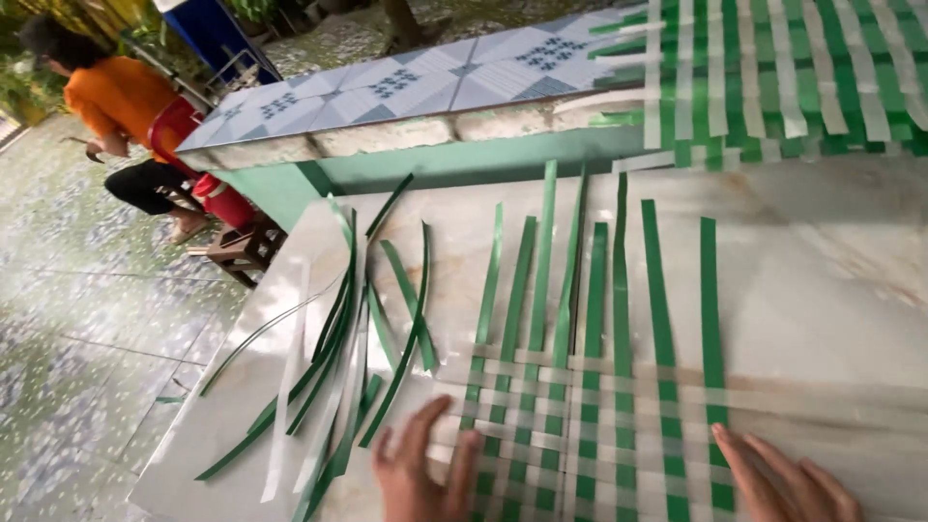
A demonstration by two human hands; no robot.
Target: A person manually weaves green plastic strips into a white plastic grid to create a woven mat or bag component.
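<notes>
A person's two bare hands rest flat on a partly woven mat (590, 425) of green and translucent white plastic strips, seen from above. The mat lies on a pale, marble-patterned counter (831, 290) and serves as the landmark here.

The left hand (425, 474) presses on the mat's near left edge, its fingers (418, 430) spread open and lying flat, gripping nothing. The right hand (788, 478) lies on the mat's near right edge, fingers likewise extended and open, palm down, holding nothing; part of it is cut off by the bottom of the picture.

From the woven part, long green strips (619, 280) run away from the person in roughly parallel lines, unwoven at their far ends. White strips (822, 391) cross them sideways and stretch out past the mat's right side along the counter.

Just left of the mat lies a loose bundle of spare strips (338, 358), green and white, curved and overlapping, some reaching the counter's left edge.

Beyond the mat's far end, at the upper right, a second, finished woven panel (783, 68) in the same green and white rests against a ledge topped with patterned blue-grey tiles (425, 77).

Well away to the mat's far left, another person in an orange top (116, 97) sits on a low stool (246, 246) on a speckled tiled floor (87, 338), bending forward.
</notes>
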